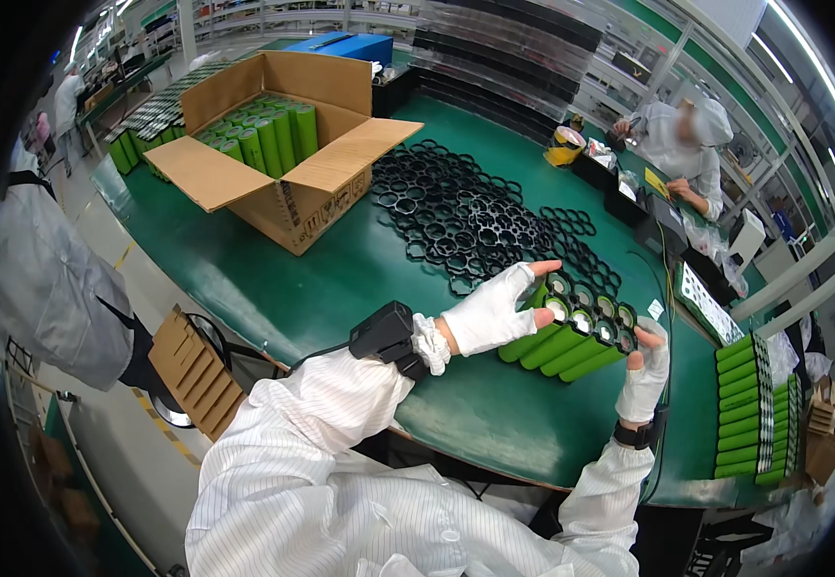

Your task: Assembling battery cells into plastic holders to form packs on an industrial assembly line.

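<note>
A block of green cylindrical battery cells (571,354) stands on the green table in front of me. On its top ends sits a black plastic cell holder (585,300) with round openings, pale cell ends showing through. My left hand (494,313), in a white fingerless glove, grips the holder's left end, with thumb and forefinger apart on its edges. At the opposite end, my right hand (645,375), gloved alike, has its thumb and a fingertip against the holder's corner. The remaining fingers of both hands are partly hidden.
Loose black cell holders (480,216) lie piled beyond the block. An open cardboard box (287,207) of green cells stands at the left. Stacked cells (744,409) rise at the right. A co-worker (677,144) sits across, behind black bins (619,197).
</note>
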A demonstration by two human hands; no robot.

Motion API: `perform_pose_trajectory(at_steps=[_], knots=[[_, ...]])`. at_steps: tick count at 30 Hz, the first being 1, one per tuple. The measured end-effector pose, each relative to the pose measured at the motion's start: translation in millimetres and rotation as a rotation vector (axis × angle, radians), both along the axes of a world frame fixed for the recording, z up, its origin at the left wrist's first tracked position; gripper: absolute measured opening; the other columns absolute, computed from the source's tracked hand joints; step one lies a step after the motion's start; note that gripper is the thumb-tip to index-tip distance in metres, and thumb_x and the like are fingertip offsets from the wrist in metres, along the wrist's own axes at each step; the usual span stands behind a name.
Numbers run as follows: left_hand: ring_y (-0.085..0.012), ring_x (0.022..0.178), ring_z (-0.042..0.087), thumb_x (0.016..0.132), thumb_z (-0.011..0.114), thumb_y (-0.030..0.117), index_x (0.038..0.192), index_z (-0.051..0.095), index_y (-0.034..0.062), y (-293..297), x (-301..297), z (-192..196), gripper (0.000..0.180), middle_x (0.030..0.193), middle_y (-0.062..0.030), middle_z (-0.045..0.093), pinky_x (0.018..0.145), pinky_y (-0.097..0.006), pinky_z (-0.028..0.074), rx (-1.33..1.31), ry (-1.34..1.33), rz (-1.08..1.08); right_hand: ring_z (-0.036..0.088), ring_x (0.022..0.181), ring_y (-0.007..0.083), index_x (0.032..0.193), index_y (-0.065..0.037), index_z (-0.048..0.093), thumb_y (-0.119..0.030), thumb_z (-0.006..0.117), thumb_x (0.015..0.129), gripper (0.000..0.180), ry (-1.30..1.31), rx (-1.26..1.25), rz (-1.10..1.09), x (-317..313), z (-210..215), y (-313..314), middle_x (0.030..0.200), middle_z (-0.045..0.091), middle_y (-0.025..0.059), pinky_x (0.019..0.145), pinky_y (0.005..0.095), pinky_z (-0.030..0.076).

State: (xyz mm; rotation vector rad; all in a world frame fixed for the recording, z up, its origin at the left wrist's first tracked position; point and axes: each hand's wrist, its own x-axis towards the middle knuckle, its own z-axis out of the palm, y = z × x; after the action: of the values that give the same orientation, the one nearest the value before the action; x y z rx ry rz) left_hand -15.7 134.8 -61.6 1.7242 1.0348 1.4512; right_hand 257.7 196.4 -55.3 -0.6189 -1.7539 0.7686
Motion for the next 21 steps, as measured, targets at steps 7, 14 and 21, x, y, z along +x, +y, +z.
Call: perform_pose_trajectory(at_steps=[7, 14, 21], knots=[[-0.0254, 0.122, 0.047, 0.077, 0.076, 0.047, 0.140, 0.039, 0.0087, -1.5, -3.5, 2.4, 0.082, 0.132, -0.0116, 0.048, 0.106, -0.039, 0.037, -0.085, -0.033, -0.037, 0.053, 0.106, 0.0201, 0.109, -0.002, 0.058, -0.039, 0.065, 0.090, 0.043, -0.040, 0.035, -0.099, 0.3, 0.3, -1.2, 0.117, 0.055, 0.0094, 0.094, 0.0330, 0.040], [-0.0241, 0.120, 0.048, 0.075, 0.076, 0.051, 0.137, 0.039, 0.0068, -3.6, 3.4, 3.2, 0.084, 0.128, -0.0125, 0.050, 0.104, -0.037, 0.038, -0.102, -0.072, 0.013, 0.053, 0.108, 0.0209, 0.111, -0.001, 0.055, -0.031, 0.066, 0.090, 0.038, -0.035, -0.048, -0.032, 2.4, 2.5, -2.5, 0.121, 0.051, 0.0099, 0.092, 0.0336, 0.044], [-0.0216, 0.123, 0.045, 0.077, 0.078, 0.030, 0.137, 0.035, 0.0031, -6.9, 3.8, 8.7, 0.079, 0.129, -0.0116, 0.048, 0.104, -0.035, 0.038, -0.197, -0.238, -0.124, 0.051, 0.114, 0.0222, 0.114, -0.002, 0.053, -0.016, 0.068, 0.087, 0.034, 0.049, -0.160, 0.080, 7.2, -8.0, 6.0, 0.129, 0.044, 0.0108, 0.095, 0.0360, 0.048]])
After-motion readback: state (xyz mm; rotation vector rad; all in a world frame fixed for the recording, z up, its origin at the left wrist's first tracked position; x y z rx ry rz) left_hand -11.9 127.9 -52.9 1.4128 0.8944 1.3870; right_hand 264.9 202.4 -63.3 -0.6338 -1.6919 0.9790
